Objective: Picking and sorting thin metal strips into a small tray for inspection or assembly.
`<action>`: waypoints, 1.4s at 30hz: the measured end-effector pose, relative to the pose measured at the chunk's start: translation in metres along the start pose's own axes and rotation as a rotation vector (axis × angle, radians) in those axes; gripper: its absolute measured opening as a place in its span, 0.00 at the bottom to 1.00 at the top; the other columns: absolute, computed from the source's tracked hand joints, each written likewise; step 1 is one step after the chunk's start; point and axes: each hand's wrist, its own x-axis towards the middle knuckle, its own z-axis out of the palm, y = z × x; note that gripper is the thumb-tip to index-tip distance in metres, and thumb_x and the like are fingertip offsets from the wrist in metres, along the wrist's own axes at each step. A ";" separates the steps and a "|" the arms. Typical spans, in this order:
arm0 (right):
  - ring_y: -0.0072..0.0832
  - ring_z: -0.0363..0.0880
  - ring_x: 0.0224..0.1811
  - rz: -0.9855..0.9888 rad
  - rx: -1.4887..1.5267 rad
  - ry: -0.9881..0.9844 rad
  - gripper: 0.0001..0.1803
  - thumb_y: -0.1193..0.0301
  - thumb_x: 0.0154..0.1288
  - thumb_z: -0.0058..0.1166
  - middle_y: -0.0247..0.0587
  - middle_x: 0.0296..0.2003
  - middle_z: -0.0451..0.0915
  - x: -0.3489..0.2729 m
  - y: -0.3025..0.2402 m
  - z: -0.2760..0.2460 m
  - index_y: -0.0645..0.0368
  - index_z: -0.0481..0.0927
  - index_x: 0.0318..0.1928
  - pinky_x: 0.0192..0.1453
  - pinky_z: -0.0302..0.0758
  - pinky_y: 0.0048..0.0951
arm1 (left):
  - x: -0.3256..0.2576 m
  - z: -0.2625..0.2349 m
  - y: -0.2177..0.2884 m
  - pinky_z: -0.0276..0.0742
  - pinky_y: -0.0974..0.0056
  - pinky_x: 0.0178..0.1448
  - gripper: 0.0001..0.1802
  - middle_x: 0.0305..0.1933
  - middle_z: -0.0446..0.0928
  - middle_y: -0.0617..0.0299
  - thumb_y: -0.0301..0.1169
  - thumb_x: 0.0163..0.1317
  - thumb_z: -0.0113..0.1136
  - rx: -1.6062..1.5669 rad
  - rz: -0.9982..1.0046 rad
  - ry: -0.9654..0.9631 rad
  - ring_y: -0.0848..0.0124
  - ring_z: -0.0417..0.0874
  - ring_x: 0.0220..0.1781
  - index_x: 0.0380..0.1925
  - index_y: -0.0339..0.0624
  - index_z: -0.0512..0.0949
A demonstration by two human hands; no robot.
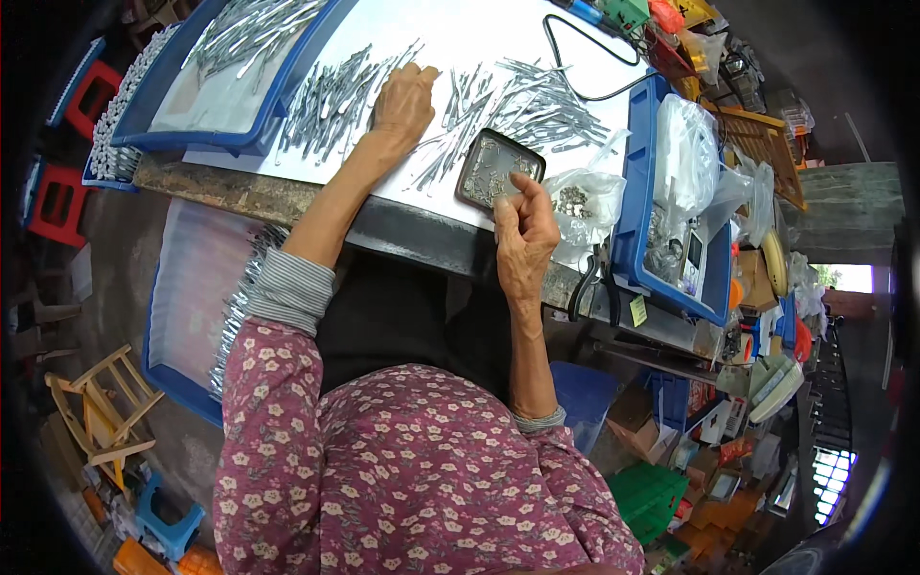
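Note:
My left hand (406, 103) reaches over the white tabletop (383, 27), its fingers curled down between two heaps of thin silvery metal strips. The left heap (331, 103) lies beside that hand, and the right heap (537, 103) spreads toward the back right. What the left fingertips hold, if anything, is hidden. My right hand (529, 235) is at the near edge of a small dark square tray (470, 182) of tiny metal parts. Its thumb and fingers are bent together; anything between them is too small to name.
A blue bin of strips (259, 134) stands at the left. On the right are a plastic bag of small parts (599, 196), a blue bin of bags (637, 192) and black-handled pliers (586, 283). A black cable (554, 57) curves across the back. Another blue bin (172, 379) sits below the table.

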 end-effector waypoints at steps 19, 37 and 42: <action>0.13 0.58 0.21 0.033 -0.089 -0.068 0.13 0.79 0.58 0.48 0.26 0.20 0.62 -0.013 -0.003 -0.017 0.67 0.71 0.45 0.25 0.59 0.16 | 0.025 0.018 0.030 0.71 0.56 0.44 0.11 0.31 0.75 0.45 0.32 0.55 0.50 -0.037 -0.057 -0.204 0.53 0.76 0.36 0.32 0.37 0.77; 0.19 0.68 0.25 0.029 -0.361 0.232 0.09 0.78 0.57 0.46 0.36 0.24 0.73 0.012 0.010 -0.075 0.67 0.74 0.39 0.29 0.66 0.21 | 0.025 0.005 0.042 0.71 0.52 0.43 0.17 0.33 0.76 0.42 0.25 0.44 0.49 -0.104 -0.421 -0.266 0.49 0.78 0.36 0.39 0.35 0.69; 0.22 0.72 0.26 -0.047 -0.409 0.230 0.08 0.78 0.57 0.45 0.40 0.26 0.76 0.011 0.004 -0.069 0.67 0.74 0.37 0.30 0.69 0.23 | 0.018 -0.002 0.041 0.71 0.58 0.49 0.24 0.38 0.75 0.37 0.27 0.42 0.51 -0.385 -0.495 -0.164 0.52 0.77 0.43 0.42 0.26 0.68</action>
